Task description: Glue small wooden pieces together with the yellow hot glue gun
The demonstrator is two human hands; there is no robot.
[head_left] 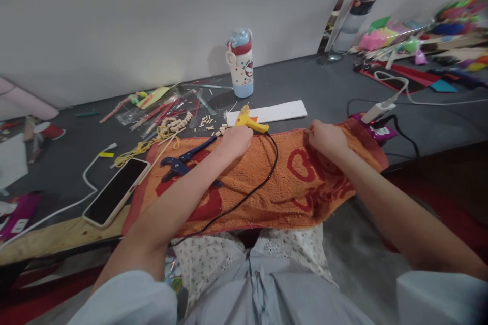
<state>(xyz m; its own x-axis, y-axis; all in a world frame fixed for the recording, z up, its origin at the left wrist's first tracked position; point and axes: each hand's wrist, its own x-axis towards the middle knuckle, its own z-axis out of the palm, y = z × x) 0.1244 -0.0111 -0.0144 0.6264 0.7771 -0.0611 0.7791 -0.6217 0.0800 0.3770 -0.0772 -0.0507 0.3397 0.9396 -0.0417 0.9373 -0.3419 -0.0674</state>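
Note:
An orange towel [244,177] with red hearts lies over the desk's front edge and hangs toward my lap. My right hand [328,139] is closed on the towel's far edge, to the right. Further left, my left hand [237,141] is closed at the same edge, its fingertips mostly hidden. Just beyond it rests a yellow glue gun [251,121], its black cord running across the towel. Blue-handled cutters [179,165] lie on the towel, partly behind my left forearm. A white strip [280,111] lies behind the glue gun.
A phone [116,192] and white cable lie left. Small wooden pieces [208,122], yellow string [141,147] and sticks are scattered behind the towel. A bottle [242,63] stands near the wall. A purple power adapter [375,129] with plugs sits right, near craft supplies [412,40].

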